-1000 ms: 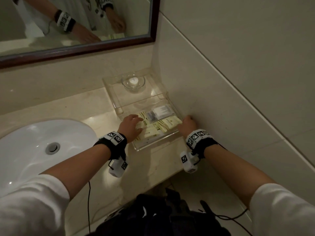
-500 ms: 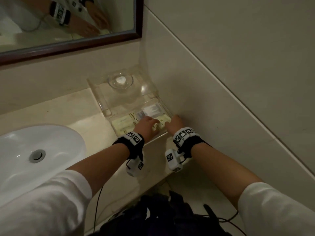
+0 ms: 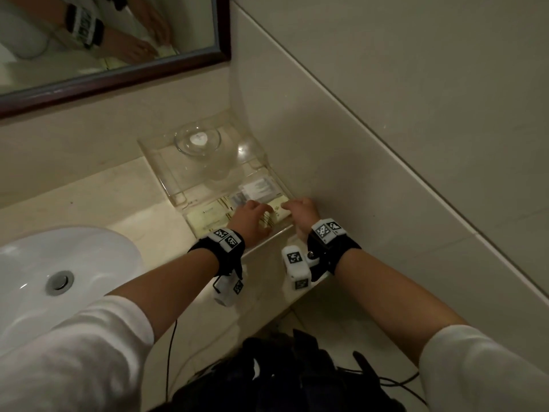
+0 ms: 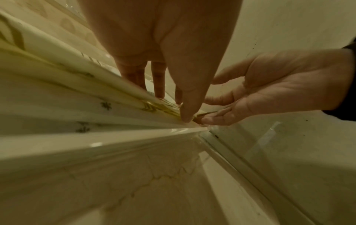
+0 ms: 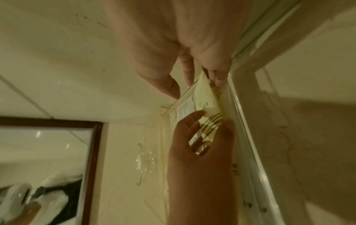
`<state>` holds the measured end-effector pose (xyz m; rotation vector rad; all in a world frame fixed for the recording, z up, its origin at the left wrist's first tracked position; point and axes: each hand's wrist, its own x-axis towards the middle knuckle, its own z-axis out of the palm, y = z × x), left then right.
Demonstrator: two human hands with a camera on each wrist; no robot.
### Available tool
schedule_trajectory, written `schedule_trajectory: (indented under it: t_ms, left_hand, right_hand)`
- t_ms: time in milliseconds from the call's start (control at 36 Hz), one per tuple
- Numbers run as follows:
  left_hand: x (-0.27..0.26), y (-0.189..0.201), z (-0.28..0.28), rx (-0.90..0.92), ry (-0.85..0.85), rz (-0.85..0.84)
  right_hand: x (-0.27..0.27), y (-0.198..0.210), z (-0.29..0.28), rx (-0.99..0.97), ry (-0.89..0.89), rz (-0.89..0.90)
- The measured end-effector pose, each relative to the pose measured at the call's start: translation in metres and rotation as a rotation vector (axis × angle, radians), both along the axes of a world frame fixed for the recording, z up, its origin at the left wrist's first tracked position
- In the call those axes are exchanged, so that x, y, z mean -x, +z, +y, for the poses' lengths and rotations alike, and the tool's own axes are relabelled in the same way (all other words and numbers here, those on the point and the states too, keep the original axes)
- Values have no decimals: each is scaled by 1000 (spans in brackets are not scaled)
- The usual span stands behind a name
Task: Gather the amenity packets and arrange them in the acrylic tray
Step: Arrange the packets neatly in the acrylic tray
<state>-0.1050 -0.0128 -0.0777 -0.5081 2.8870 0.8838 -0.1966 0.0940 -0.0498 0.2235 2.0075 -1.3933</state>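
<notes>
Both hands are down in the front part of the tray [image 3: 166,185], which sits on the bench [image 3: 98,197] in the corner by the wall. The packets [image 3: 208,217] lie flat inside it, cream ones with gold stripes plus a white one further back. Left hand [image 3: 249,220] rests on the striped packet, fingers [image 5: 189,123] straight and spread a bit. Right hand [image 3: 301,214] is at the packet's right end, thumb and fingers [image 4: 221,117] lightly curled, pinching its edge. A glass dish [image 3: 197,141] sits on the tray's raised back part. Sink [image 3: 59,281] off to the left, mirror [image 3: 89,40] above.
</notes>
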Motion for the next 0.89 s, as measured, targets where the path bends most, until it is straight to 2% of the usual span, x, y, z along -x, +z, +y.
schedule_trajectory:
  t_ms: [56,167,306,500,778,889]
  left_hand:
    - [0,1,-1,-6,2,-4]
    - [1,3,-1,-25,10,-4]
    - [0,4,-2,-19,-5,-8]
    - [-1,7,-2,-14,-47,-19]
    - [0,8,-1,-27,-67,-12]
    - [0,7,-1,-21,-45,-26]
  right_hand:
    - [4,-8,-3,62,-49,-52]
    - [2,3,-4,176,-173,-159]
    - [2,4,-2,172,-218,-200]
    - [11,-9,8,157,-193,-203]
    - [10,-3,11,170,-195,-230]
    - [12,-2,12,85,-89,-193]
